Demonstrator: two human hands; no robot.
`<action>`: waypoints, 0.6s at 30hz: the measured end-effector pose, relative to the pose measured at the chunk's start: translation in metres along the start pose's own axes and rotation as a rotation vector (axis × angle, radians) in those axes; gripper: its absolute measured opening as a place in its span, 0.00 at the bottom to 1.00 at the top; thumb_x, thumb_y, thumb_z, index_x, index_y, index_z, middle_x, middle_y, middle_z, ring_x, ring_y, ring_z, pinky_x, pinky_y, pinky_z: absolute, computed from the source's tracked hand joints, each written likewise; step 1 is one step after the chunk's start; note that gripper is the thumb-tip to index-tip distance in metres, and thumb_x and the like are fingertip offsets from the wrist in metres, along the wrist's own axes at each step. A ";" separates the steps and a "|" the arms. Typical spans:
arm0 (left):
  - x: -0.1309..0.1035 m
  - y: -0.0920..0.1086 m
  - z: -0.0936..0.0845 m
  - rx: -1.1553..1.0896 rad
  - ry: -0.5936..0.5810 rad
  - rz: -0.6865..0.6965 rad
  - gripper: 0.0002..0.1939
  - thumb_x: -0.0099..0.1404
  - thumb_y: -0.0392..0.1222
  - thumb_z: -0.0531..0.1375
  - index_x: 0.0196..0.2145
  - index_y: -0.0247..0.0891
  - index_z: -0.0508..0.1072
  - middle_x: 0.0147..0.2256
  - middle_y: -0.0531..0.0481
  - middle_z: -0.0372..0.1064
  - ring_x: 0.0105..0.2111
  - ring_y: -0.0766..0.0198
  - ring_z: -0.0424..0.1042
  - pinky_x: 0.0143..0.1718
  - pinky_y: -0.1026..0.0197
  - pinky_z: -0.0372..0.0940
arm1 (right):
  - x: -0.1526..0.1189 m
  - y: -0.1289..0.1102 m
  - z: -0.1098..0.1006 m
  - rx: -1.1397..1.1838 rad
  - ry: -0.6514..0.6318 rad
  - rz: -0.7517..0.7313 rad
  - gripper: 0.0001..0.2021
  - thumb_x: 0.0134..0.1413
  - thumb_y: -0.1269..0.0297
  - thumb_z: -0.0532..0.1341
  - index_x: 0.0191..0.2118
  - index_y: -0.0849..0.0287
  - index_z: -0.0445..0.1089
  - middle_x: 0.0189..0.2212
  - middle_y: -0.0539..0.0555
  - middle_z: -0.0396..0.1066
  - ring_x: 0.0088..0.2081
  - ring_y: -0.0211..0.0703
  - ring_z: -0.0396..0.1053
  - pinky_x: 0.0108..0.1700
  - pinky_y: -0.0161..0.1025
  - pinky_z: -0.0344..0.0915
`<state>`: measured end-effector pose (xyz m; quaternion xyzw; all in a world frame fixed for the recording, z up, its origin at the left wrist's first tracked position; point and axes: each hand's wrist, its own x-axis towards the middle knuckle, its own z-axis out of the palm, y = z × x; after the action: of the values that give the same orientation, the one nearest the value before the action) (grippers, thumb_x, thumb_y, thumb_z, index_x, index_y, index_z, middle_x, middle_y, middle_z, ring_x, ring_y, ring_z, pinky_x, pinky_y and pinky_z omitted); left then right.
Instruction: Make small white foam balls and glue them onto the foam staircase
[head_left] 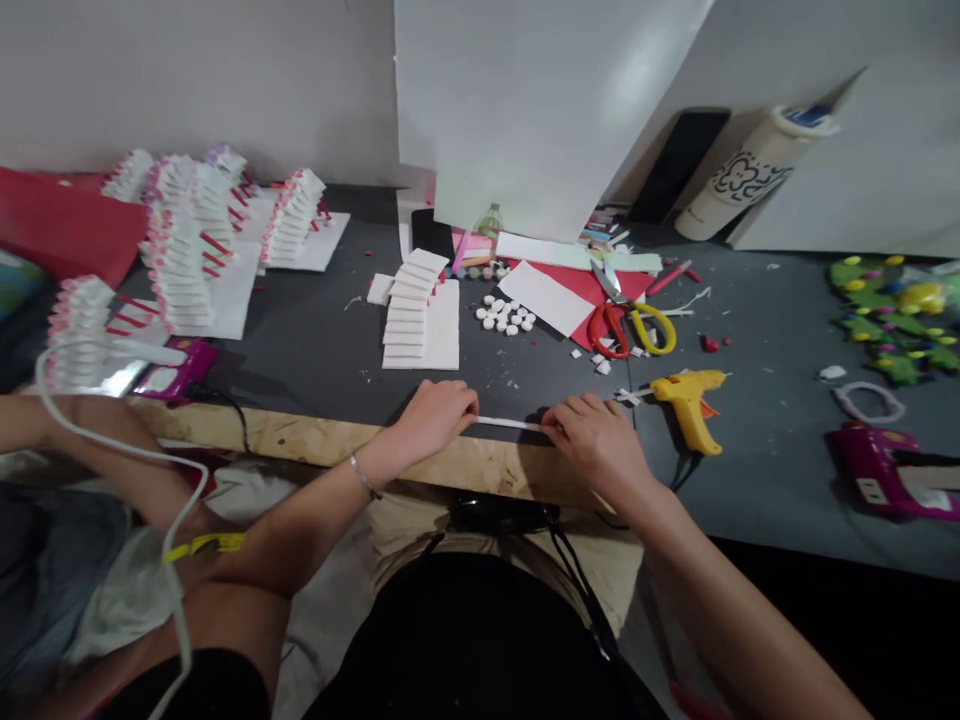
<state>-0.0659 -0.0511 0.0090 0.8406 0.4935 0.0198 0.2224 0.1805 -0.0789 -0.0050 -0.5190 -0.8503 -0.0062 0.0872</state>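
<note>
A thin white paper strip (511, 423) is stretched level between my two hands at the table's front edge. My left hand (439, 408) pinches its left end, and my right hand (589, 432) pinches the right end. Just beyond my left hand lies a small staircase model (409, 310) of white steps on a white base. Several small white discs (506, 317) sit in a pile to its right. Red-and-yellow scissors (628, 325) rest on red paper (592, 295) beside a white card (546, 297). Close to my right hand is a yellow glue gun (688, 408).
More staircase models (184, 270) stand at the left, near a purple power strip (176, 370) and a cable. Another person's arm (135, 460) is at the lower left. At right are a second power strip (885, 470), green felt pieces (862, 300) and a leaning tumbler (739, 180).
</note>
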 end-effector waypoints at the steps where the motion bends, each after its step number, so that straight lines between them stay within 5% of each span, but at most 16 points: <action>1: 0.000 0.001 0.000 0.014 -0.004 0.013 0.04 0.66 0.37 0.58 0.33 0.37 0.73 0.34 0.49 0.72 0.35 0.61 0.70 0.37 0.59 0.56 | 0.000 0.000 0.001 -0.011 0.006 -0.020 0.07 0.60 0.68 0.60 0.30 0.57 0.72 0.29 0.53 0.73 0.36 0.47 0.64 0.38 0.41 0.49; 10: -0.001 0.005 0.007 -0.196 0.104 0.051 0.03 0.59 0.32 0.57 0.28 0.37 0.68 0.31 0.50 0.69 0.33 0.63 0.67 0.34 0.62 0.60 | 0.000 0.013 0.016 0.101 0.111 -0.137 0.07 0.60 0.70 0.55 0.30 0.57 0.66 0.26 0.54 0.70 0.30 0.46 0.65 0.36 0.40 0.56; 18: 0.027 -0.009 0.001 -0.635 0.168 -0.100 0.09 0.54 0.30 0.61 0.35 0.37 0.74 0.25 0.55 0.72 0.26 0.65 0.70 0.29 0.64 0.60 | 0.038 0.025 -0.013 0.163 0.235 -0.151 0.06 0.59 0.68 0.55 0.31 0.56 0.64 0.23 0.52 0.68 0.28 0.45 0.66 0.34 0.40 0.58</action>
<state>-0.0594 -0.0252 -0.0010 0.6995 0.5200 0.2309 0.4324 0.1875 -0.0348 0.0113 -0.4404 -0.8686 -0.0046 0.2271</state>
